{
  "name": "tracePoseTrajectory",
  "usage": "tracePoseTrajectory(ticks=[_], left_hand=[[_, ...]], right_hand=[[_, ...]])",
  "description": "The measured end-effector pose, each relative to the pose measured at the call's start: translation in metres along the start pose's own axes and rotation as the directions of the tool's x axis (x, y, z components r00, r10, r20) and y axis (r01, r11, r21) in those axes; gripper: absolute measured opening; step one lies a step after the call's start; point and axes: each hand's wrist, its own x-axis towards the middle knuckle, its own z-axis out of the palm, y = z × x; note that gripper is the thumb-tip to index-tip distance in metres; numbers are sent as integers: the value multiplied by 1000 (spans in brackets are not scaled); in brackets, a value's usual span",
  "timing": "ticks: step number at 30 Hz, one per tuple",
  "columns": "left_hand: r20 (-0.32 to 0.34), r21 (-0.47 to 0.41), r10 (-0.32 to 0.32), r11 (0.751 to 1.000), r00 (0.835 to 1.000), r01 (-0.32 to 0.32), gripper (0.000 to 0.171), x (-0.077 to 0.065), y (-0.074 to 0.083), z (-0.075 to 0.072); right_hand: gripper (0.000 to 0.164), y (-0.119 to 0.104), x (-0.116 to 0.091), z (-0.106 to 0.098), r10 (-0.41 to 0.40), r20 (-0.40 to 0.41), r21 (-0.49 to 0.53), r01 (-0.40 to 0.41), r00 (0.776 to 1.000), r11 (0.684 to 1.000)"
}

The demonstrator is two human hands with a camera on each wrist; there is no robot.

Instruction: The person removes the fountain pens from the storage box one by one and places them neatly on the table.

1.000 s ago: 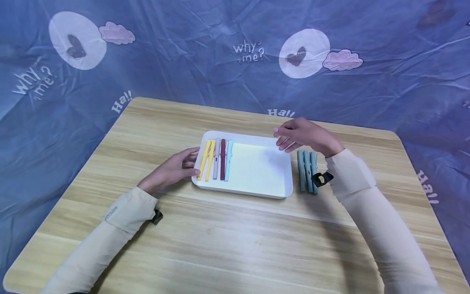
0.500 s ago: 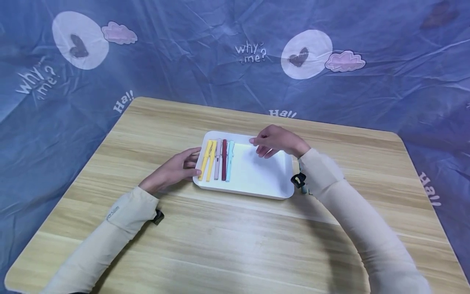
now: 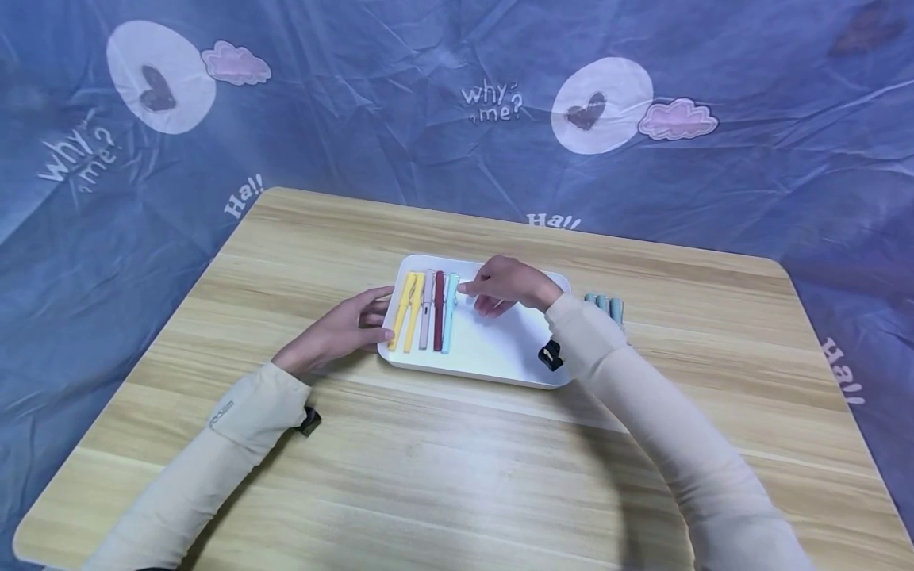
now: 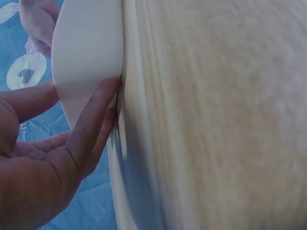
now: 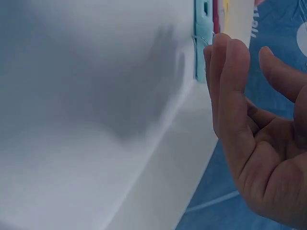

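A white tray (image 3: 493, 366) lies on the table; two yellow pens (image 3: 405, 313), a lilac pen (image 3: 426, 309), a dark red pen (image 3: 439, 313) and a light blue pen (image 3: 450, 317) lie side by side in its left part. My left hand (image 3: 343, 327) holds the tray's left end, thumb at the rim and fingers against the outer wall in the left wrist view. Over the tray, my right hand (image 3: 510, 281) holds nothing. Its fingertips are close to the clip end of the light blue pen (image 5: 204, 43); thumb and fingers stand apart in the right wrist view.
Several teal-green pens, three ends visible (image 3: 603, 303), lie on the wooden table (image 3: 443, 468) right of the tray, partly hidden by the right sleeve (image 3: 607, 341). A blue printed cloth (image 3: 400, 143) hangs behind the table's far edge.
My right hand has moved left from the tray's right edge, across it, to the light blue pen. My left hand stays at the tray's left end. The pens keep their places.
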Motion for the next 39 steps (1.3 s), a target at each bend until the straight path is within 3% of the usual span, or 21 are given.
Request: tracePoseTrajectory(ticks=[12,24,29,39], left_hand=[[-1,0,-11,1000,1000,11,81,1,0,0],[1,0,-8,1000,1000,8,79,0,0,-1],[6,0,3,1000,1000,-3,79,0,0,0],[-1,28,12,1000,1000,-12,80,-1,-1,0]], right_hand=[[36,2,18,16,61,-7,3,-61,998,998],[34,4,27,28,61,-74,-24,-62,995,998],[33,5,27,31,55,-105,-64,-62,993,996],[29,7,20,27,50,-94,-62,-56,994,997]])
